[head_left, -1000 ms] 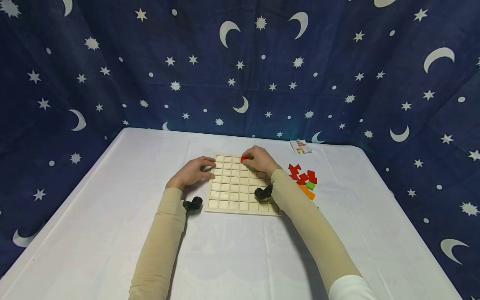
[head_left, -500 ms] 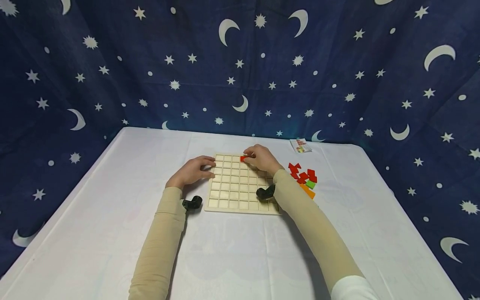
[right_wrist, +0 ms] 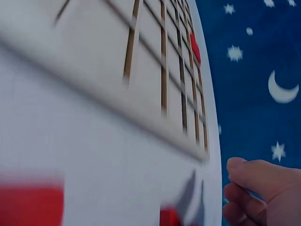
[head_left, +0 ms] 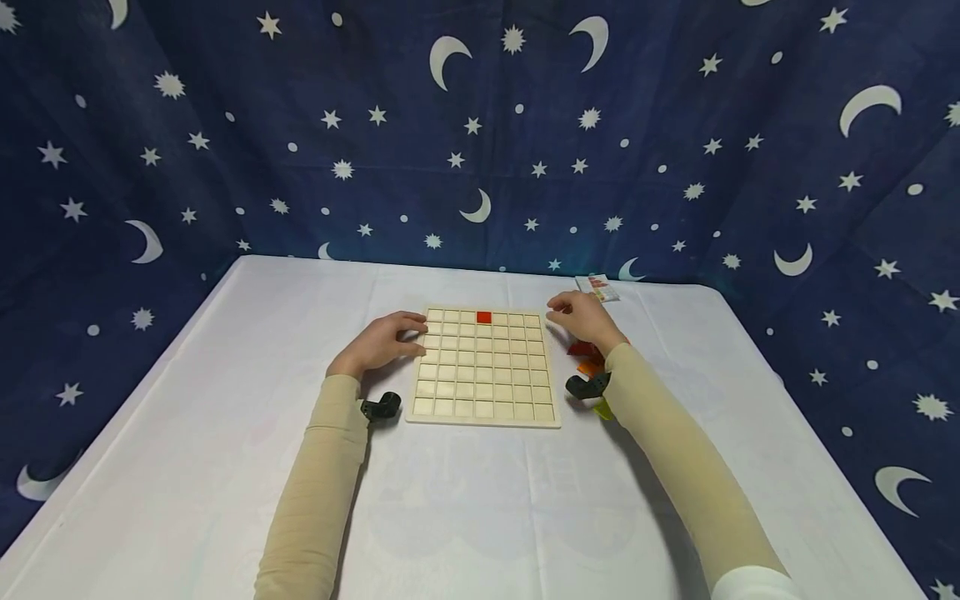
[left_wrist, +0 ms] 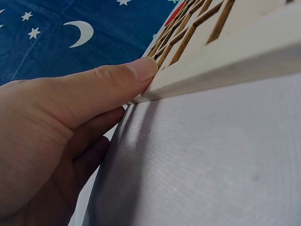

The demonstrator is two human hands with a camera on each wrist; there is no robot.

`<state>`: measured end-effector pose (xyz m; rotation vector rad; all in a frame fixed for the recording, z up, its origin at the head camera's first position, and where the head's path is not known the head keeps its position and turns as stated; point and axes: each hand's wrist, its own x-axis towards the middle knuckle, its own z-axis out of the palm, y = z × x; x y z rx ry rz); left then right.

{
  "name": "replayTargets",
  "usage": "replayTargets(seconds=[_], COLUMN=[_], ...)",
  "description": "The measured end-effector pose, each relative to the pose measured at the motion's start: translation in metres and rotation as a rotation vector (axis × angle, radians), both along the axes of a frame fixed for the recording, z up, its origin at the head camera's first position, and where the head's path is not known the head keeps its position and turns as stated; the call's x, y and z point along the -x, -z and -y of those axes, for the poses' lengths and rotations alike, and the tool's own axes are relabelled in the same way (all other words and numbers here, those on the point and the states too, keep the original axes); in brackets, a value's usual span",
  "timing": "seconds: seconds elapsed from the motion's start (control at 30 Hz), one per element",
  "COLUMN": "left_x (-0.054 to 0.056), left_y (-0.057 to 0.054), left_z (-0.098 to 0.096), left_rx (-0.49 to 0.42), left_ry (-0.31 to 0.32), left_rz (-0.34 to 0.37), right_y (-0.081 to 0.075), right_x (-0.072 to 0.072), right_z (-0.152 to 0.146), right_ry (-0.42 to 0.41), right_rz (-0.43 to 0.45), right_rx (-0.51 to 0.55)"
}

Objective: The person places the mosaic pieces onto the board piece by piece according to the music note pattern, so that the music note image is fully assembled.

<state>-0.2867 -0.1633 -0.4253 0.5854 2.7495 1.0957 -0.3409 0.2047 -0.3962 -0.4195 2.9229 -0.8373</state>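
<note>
A square wooden grid board (head_left: pixel 483 425) lies on the white-covered table, with one red square tile (head_left: pixel 483 317) in a cell of its far row. My left hand (head_left: pixel 378 343) rests at the board's left edge; in the left wrist view its thumb (left_wrist: pixel 143 69) touches the rim. Just off the board's far right corner is my right hand (head_left: pixel 587 320), its fingers loosely bent and holding nothing. Beneath and beside the right hand and wrist, red pieces (head_left: pixel 581 347), an orange piece (head_left: pixel 589 367) and a yellow-green piece (head_left: pixel 603 409) lie partly hidden.
A small printed card (head_left: pixel 600 287) lies near the table's back edge, just beyond the right hand. A dark blue cloth (head_left: pixel 360 83) with moons and stars hangs behind the table. Black wrist cameras (head_left: pixel 382 407) stick out from both wrists.
My right hand has let go of the red tile, which stays in the far row, and has moved right, off the board towards the loose pieces. The left hand keeps its place.
</note>
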Motion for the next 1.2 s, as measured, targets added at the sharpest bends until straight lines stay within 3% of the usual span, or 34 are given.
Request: replayTargets(seconds=[0.2, 0.47, 0.67, 0.93, 1.2], left_x=[-0.001, 0.001, 0.002, 0.001, 0.001], left_y=[0.001, 0.005, 0.005, 0.003, 0.002], left_z=[0.001, 0.0, 0.001, 0.003, 0.003], left_rx=[-0.008, -0.016, -0.015, -0.013, -0.006], left_ry=[0.0, 0.013, 0.013, 0.01, 0.01], left_rz=[0.004, 0.003, 0.001, -0.014, -0.013], right_y=[0.006, 0.008, 0.007, 0.008, 0.011], right_x=[0.0, -0.006, -0.006, -0.002, -0.001], right_z=[-0.031, -0.05, -0.045, -0.031, -0.025], right_ry=[0.092, 0.072, 0.04, 0.082, 0.074], right_rz=[0.124, 0.223, 0.19, 0.186, 0.096], right_rx=[-0.054, -0.099, -0.111, -0.09, -0.101])
